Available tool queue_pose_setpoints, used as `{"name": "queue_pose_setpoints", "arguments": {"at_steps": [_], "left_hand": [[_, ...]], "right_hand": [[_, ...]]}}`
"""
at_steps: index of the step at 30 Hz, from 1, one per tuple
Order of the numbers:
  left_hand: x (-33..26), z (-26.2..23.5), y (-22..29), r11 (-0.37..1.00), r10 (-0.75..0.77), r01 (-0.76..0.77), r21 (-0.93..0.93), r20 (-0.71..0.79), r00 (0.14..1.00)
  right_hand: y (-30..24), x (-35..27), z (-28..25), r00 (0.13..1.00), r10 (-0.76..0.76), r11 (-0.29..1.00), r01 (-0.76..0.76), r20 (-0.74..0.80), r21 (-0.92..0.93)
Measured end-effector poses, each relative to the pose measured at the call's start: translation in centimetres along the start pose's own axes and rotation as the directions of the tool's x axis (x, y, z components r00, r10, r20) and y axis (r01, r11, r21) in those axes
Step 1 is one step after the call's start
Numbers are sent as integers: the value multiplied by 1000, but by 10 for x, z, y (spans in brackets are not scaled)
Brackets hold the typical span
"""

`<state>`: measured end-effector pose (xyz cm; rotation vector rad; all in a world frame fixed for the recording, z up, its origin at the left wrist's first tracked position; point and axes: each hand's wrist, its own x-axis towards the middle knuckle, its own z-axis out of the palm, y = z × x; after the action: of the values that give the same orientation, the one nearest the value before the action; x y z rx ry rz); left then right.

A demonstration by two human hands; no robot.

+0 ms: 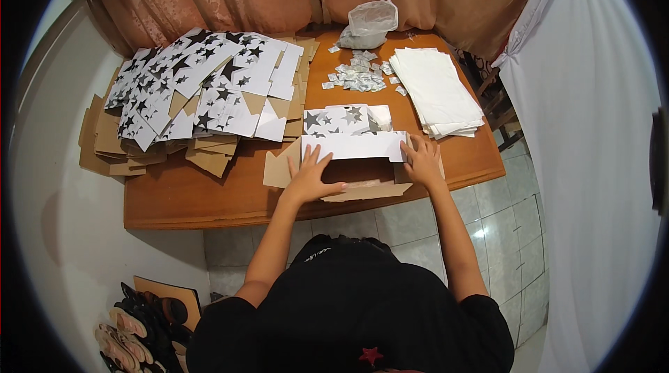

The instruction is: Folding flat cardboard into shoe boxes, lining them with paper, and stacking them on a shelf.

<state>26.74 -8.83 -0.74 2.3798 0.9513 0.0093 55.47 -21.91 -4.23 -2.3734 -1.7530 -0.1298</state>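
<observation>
A partly folded cardboard box (354, 146), white on one face and brown inside, stands at the table's front edge with its opening toward me. My left hand (306, 179) grips its left end, fingers spread over the white panel and thumb stretched across the opening. At the right end, my right hand (423, 162) holds the corner with bent fingers. A brown side flap (278, 168) sticks out past my left hand, and another brown flap (369, 192) hangs at the near edge. Just behind is a white box with star prints (336, 120); its lower part is hidden.
A large pile of star-printed flat cardboard (209, 84) covers the table's left side. Small white packets (359, 77) lie scattered at the back, beside a translucent plastic bag (369, 25). A stack of white sheets (437, 91) sits to the right. Shoes (129, 338) are on the floor at lower left.
</observation>
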Motion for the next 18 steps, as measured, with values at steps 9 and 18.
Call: {"name": "queue_pose_setpoints", "arguments": {"at_steps": [9,18], "left_hand": [[20,25,24,998,-21,6,56,267,963],[9,35,21,1000,2,-6,24,182,983]], "right_hand": [[12,-15,-1,808,360,926,-250,-467,282],[17,-26,-16,933,313,165,-240,180,957]]}}
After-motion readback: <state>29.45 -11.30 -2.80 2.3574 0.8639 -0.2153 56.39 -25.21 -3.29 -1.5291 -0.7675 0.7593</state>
